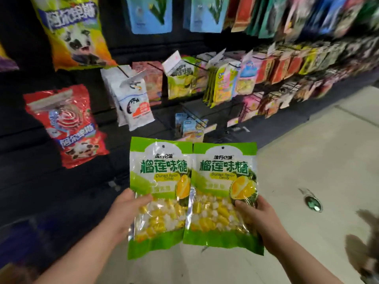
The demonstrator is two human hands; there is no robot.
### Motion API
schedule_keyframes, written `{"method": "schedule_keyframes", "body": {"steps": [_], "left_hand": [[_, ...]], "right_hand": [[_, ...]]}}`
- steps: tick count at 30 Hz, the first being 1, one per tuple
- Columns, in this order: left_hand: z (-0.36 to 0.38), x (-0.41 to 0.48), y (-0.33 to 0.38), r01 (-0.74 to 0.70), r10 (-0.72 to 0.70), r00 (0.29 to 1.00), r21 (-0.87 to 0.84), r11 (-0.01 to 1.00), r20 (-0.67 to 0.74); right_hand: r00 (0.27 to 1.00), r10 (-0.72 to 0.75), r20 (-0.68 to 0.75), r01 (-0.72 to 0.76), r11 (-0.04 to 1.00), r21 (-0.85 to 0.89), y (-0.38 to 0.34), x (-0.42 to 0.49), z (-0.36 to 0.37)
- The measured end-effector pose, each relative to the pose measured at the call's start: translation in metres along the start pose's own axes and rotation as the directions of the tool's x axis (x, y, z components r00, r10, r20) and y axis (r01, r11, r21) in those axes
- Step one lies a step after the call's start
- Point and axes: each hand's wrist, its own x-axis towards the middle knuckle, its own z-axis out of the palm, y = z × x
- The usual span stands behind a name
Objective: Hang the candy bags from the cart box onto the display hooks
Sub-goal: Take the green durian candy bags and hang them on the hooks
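I hold two green-and-white durian candy bags upright side by side in front of me. My left hand grips the left candy bag at its left edge, thumb across the clear window. My right hand grips the right candy bag at its right edge, thumb on the durian picture. Each bag has a small hang hole at the top. Black wire display hooks jut out from the dark rack ahead, some bare. The cart box is out of sight.
Hanging goods fill the rack: a red lollipop bag, a yellow panda bag, white bags, green-yellow bags, and small blue packs low down. A pale tiled floor with a round floor sticker lies to the right.
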Motion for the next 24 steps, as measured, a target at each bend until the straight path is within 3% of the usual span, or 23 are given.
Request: {"method": "schedule_keyframes", "body": {"steps": [5,19,24], "left_hand": [[0.059,0.000,0.018,-0.049,0.046,0.993,0.025,0.998,0.112],[0.123,0.084,0.065,-0.145,0.134,0.981,0.074,0.987,0.143],[0.147,0.125,0.086,-0.114,0.109,0.990,0.047,0.992,0.095]], "right_hand": [[0.998,-0.056,-0.037,0.055,0.998,-0.034,-0.020,0.013,-0.055],[0.988,-0.124,-0.094,0.123,0.992,-0.016,-0.076,0.102,-0.075],[0.985,-0.153,-0.075,0.149,0.987,-0.062,-0.109,0.161,-0.078]]}}
